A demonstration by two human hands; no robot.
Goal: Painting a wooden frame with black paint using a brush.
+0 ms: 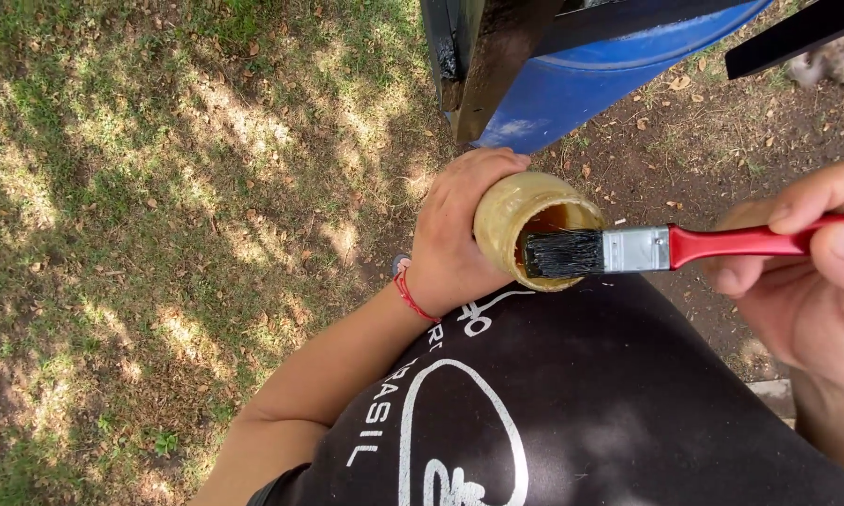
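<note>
— Jar [525, 217], item one: a small open container, smeared yellowish all over, with dark amber liquid inside. Where is it lodged?

— In the left hand [455, 234], fingers wrapped around its side and closed on it, mouth tipped toward the person's chest. It is held just above the black shirt [581, 394], over the ground rather than resting on anything.

— Item two?

— Paintbrush [647, 248]: black bristles, silver metal ferrule, red handle. It lies almost level, bristles to the left, their tips across the jar's mouth and touching its rim or just inside it; how deep they go, I cannot tell.

— Holder?

— Right hand [806, 272], thumb and fingers pinched shut on the red handle, near its far end at the frame's right edge.

— Wrist detail?

— Red cord bracelet [412, 295] on the left wrist.

— Surroundings, entered briefly.

— Patchy grass [159, 187] with dry leaves and dappled shade, filling the left half. Bare brown soil [703, 141] on the right. Blue barrel [609, 75] at the top, lying beyond the jar. Dark painted wooden post [487, 66] slanting in front of the barrel. Another dark plank [797, 33] crossing the top right corner. White printed line drawing and lettering on the shirt front, lower centre.

— Contact between brush and shirt?

— None; the brush sits above the fabric, apart from it.
</note>
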